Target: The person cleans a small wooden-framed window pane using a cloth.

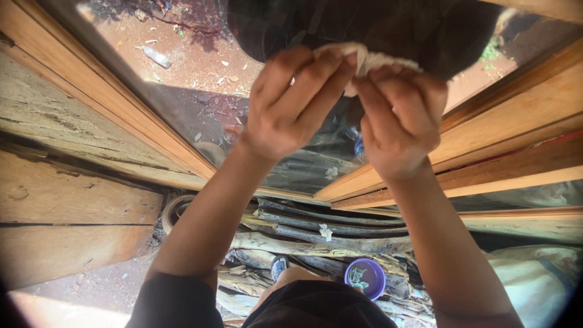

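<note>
Both hands are up against the glass pane [200, 109], and between them sits a whitish cloth [367, 61], bunched at about 12 o'clock in the view. The left hand [291, 103] has its fingers curled down over the cloth's left end, fingertips pinching the edge. The right hand [401, 118] is closed the same way on the right end, knuckles toward us, the cloth pressed between its fingers and the glass. So 2 hands, 1 cloth, both gripping tight, nearly touching each other at the fingertips.

The pane reflects red earth and scattered litter at 10 o'clock, and a dark rounded reflection fills the top behind the cloth. A wooden window frame [91, 79] runs diagonally from 10 o'clock down toward the centre, and another frame rail [516, 121] climbs out toward 3 o'clock. Rough weathered planks [67, 200] sit at 9 o'clock.

Down below, between the forearms, a pile of grey sticks and timber [328, 234] lies on the ground. A small purple bowl [365, 277] rests on it at 6 o'clock, something greenish inside. A pale sack [534, 279] lies at 4 o'clock.
</note>
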